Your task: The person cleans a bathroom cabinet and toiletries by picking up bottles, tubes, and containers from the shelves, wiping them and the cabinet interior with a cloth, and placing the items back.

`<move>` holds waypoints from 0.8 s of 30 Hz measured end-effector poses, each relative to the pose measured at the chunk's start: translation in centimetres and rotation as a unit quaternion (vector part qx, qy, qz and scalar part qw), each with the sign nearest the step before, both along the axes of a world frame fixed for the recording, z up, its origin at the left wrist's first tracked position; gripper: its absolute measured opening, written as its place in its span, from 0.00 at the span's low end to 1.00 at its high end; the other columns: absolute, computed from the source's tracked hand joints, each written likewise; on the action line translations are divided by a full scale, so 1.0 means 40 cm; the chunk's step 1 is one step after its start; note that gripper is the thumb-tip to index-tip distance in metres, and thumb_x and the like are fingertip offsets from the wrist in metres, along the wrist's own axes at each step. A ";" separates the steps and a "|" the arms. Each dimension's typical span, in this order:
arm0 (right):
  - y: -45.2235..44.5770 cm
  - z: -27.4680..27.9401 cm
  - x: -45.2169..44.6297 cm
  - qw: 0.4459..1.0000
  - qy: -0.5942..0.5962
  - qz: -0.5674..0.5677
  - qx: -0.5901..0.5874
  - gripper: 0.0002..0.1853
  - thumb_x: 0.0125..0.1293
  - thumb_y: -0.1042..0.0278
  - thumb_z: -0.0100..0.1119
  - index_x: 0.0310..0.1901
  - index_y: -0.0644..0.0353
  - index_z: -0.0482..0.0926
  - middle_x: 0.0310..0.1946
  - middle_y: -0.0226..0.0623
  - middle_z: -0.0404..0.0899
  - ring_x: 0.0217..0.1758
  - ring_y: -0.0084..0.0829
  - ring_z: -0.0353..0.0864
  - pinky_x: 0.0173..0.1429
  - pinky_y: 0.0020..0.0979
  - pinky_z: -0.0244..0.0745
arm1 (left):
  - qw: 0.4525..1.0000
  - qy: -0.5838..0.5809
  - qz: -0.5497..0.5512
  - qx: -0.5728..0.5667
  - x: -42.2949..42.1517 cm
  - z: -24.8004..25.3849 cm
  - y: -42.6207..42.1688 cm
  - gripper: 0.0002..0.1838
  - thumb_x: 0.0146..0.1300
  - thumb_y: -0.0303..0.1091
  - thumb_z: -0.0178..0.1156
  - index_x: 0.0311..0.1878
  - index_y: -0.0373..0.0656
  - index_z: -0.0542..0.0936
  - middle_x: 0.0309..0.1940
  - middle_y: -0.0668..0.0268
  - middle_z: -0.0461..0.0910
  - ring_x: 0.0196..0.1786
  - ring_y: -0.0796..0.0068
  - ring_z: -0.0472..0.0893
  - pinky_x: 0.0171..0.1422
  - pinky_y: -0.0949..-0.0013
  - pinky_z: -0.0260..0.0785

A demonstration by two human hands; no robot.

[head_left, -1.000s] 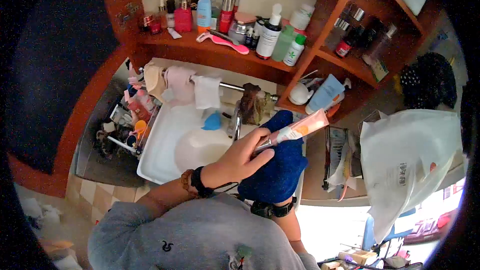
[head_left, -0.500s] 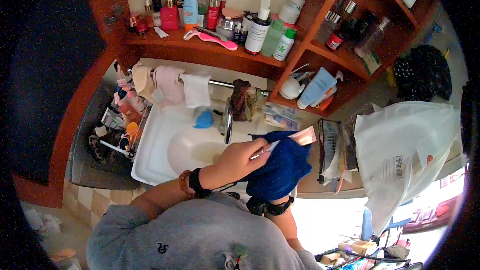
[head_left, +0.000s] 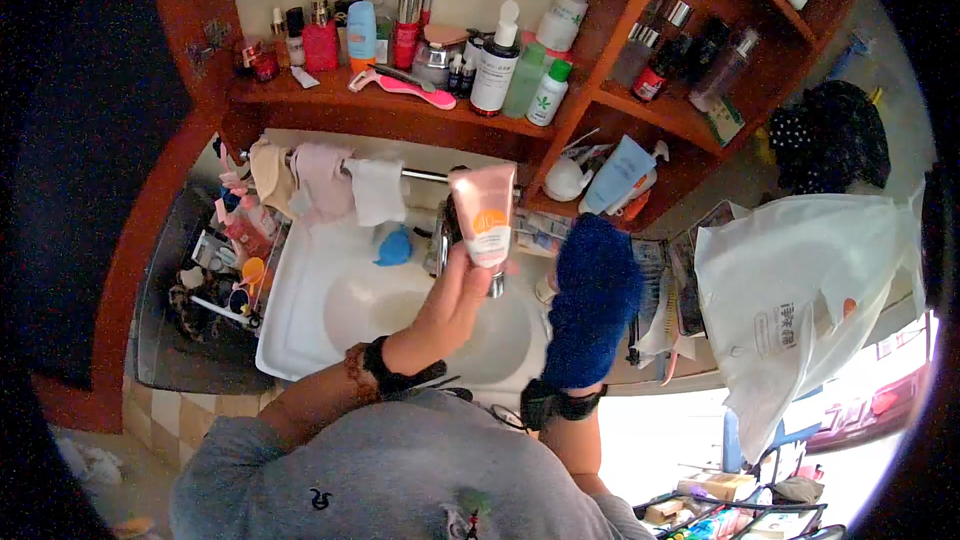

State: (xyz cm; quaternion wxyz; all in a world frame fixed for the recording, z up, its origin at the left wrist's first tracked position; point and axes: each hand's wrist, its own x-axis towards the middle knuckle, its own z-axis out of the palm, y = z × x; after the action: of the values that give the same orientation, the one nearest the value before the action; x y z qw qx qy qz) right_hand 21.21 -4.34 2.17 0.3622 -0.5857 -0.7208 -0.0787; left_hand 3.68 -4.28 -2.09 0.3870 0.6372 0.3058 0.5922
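Note:
My left hand (head_left: 448, 308) is closed around the lower end of a pink squeeze tube (head_left: 484, 195) with an orange round label and a shiny cap pointing down. It holds the tube up in front of the faucet (head_left: 443, 240), over the white sink basin (head_left: 300, 340). A dark blue cloth mitt (head_left: 596, 300) covers my right hand completely, so its fingers are hidden. The mitt is raised at the right side of the sink, apart from the tube. Both wrists wear black bands.
Bottles and jars line the wooden shelf (head_left: 390, 95) above. Small towels (head_left: 378, 190) hang on a rail behind the sink. A blue silicone piece (head_left: 393, 247) lies at the basin's back. A bin of toiletries (head_left: 190, 360) stands left; a white bag (head_left: 790, 300) hangs right.
My left hand has lifted the pink tube away from the blue mitt and turned it upright, label toward me. The mitted right hand has straightened and moved up.

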 end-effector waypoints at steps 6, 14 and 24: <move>-0.003 -0.066 -0.123 0.961 0.258 0.095 -0.012 0.13 0.64 0.71 0.54 0.50 0.61 0.73 0.45 0.40 0.76 0.52 0.37 0.75 0.53 0.34 0.69 | 0.991 0.112 0.010 0.075 0.048 0.009 0.027 0.22 0.72 0.33 0.42 0.65 0.36 0.57 0.63 0.53 0.69 0.68 0.61 0.62 0.74 0.60 0.46; -0.042 -0.025 -0.151 0.992 0.119 0.040 0.033 0.18 0.44 0.59 0.65 0.37 0.56 0.77 0.35 0.39 0.77 0.40 0.45 0.76 0.42 0.44 0.67 | 0.982 0.128 -0.019 0.138 -0.034 0.092 0.045 0.10 0.66 0.34 0.55 0.47 0.44 0.78 0.54 0.64 0.77 0.68 0.61 0.65 0.74 0.50 0.41; -0.052 -0.081 -0.067 0.913 0.163 0.348 -0.140 0.20 0.59 0.69 0.57 0.53 0.62 0.70 0.31 0.38 0.74 0.36 0.38 0.74 0.42 0.35 0.70 | 0.963 0.181 -0.166 0.108 -0.032 0.107 0.029 0.17 0.68 0.40 0.49 0.54 0.43 0.77 0.58 0.64 0.76 0.69 0.59 0.65 0.77 0.46 0.31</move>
State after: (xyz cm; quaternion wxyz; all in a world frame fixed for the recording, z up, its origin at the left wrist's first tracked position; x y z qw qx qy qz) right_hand 18.53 -6.43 -1.07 0.3935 -0.3475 -0.8135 0.2503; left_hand 2.40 -3.13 2.17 0.3467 0.8137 0.1950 0.4238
